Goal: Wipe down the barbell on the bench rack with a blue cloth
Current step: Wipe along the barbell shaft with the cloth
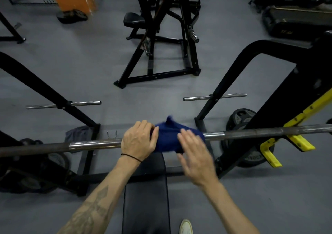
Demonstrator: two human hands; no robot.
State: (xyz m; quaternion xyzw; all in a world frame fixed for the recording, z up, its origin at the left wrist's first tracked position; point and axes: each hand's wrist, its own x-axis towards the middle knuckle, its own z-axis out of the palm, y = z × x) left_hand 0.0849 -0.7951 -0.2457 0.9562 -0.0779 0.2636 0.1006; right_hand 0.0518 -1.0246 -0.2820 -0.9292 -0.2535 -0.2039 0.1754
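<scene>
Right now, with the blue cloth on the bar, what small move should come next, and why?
Probably close the right hand onto the blue cloth. It lies draped over the barbell beside the left hand, while the right fingers are spread and seem not to grip it.

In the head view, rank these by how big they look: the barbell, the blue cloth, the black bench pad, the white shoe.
1. barbell, spanning the whole frame
2. black bench pad, though nearness to the camera enlarges it
3. blue cloth, partly hidden by both hands
4. white shoe, cut off by the frame edge
</scene>
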